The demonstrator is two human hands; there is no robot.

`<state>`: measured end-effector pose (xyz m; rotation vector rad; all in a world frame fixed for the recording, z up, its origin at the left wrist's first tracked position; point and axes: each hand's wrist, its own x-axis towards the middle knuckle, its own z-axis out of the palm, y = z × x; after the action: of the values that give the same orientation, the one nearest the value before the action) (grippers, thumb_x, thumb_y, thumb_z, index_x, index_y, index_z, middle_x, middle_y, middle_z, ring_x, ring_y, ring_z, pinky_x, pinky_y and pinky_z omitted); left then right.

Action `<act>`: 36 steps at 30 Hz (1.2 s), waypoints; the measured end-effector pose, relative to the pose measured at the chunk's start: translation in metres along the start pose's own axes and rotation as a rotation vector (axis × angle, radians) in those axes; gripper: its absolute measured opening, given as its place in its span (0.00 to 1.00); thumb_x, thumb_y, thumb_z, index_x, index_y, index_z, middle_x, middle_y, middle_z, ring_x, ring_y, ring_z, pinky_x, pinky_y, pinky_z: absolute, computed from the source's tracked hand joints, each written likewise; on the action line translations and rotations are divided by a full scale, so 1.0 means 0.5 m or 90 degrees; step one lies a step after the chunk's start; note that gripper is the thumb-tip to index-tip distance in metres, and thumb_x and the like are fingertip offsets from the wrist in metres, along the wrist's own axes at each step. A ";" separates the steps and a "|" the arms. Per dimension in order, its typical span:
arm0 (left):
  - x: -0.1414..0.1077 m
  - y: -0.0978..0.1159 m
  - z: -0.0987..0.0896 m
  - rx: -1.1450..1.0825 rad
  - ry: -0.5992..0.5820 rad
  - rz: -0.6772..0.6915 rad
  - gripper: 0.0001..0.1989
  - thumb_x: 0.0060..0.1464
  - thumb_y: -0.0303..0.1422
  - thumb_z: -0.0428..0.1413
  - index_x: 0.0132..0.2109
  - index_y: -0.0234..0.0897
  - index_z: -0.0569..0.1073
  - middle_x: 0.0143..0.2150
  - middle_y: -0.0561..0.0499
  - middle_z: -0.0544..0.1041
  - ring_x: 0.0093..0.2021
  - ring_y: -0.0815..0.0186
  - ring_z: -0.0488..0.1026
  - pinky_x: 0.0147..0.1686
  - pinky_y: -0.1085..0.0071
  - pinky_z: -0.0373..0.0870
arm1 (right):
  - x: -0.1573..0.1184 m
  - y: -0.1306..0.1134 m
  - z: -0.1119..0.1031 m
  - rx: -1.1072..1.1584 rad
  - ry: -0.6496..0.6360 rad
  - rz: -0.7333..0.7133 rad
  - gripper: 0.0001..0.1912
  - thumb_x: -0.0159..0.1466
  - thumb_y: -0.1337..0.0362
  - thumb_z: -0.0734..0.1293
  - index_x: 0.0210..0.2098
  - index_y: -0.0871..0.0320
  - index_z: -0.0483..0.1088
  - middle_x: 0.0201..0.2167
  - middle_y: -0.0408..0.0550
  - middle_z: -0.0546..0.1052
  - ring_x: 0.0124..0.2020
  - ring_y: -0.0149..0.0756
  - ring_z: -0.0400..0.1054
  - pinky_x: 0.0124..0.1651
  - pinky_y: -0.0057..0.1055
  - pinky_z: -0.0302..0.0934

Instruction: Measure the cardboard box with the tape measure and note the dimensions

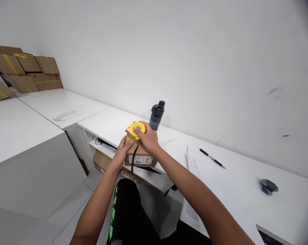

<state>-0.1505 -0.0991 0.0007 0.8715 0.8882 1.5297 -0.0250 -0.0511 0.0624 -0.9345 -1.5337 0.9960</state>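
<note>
We see right grip (pixel 149 139) closed on yellow tape measure (pixel 132 129), centre of frame, thumb on its face, at the top of cardboard box (pixel 145 149). Left grip (pixel 122 153) half-curled, holding the box's left side, thumb on top. We see bottle (pixel 156 117) just behind.

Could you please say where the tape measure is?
In the head view, left of centre, the tape measure is in the right hand, by the far edge of the box, left of the bottle.

Right hand (pixel 148 139) grips tape measure (pixel 135 128) (yellow) over cardboard box (pixel 144 151)
</note>
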 end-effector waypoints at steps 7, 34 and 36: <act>0.070 -0.004 0.063 0.028 -0.188 -0.085 0.30 0.48 0.39 0.65 0.57 0.34 0.70 0.47 0.44 0.79 0.39 0.62 0.77 0.40 0.70 0.72 | 0.035 0.016 -0.088 -0.101 0.052 0.020 0.28 0.56 0.49 0.69 0.52 0.55 0.67 0.48 0.49 0.75 0.47 0.41 0.70 0.53 0.41 0.64; 0.163 -0.140 0.261 0.183 0.088 0.142 0.26 0.50 0.37 0.63 0.57 0.37 0.72 0.54 0.43 0.77 0.50 0.58 0.75 0.49 0.64 0.71 | 0.130 0.074 -0.260 -0.319 0.073 -0.180 0.15 0.57 0.61 0.66 0.45 0.52 0.73 0.43 0.45 0.77 0.42 0.40 0.71 0.50 0.38 0.64; 0.161 -0.142 0.260 0.180 0.094 0.132 0.27 0.49 0.38 0.63 0.56 0.35 0.73 0.51 0.43 0.78 0.47 0.59 0.76 0.47 0.64 0.71 | 0.125 0.071 -0.261 -0.301 0.089 -0.174 0.13 0.57 0.63 0.66 0.42 0.51 0.75 0.41 0.44 0.77 0.40 0.38 0.72 0.49 0.37 0.65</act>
<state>-0.0133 -0.0015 0.0005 1.0920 1.1715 1.6877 0.0956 0.0361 0.0662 -1.0548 -1.7536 0.3696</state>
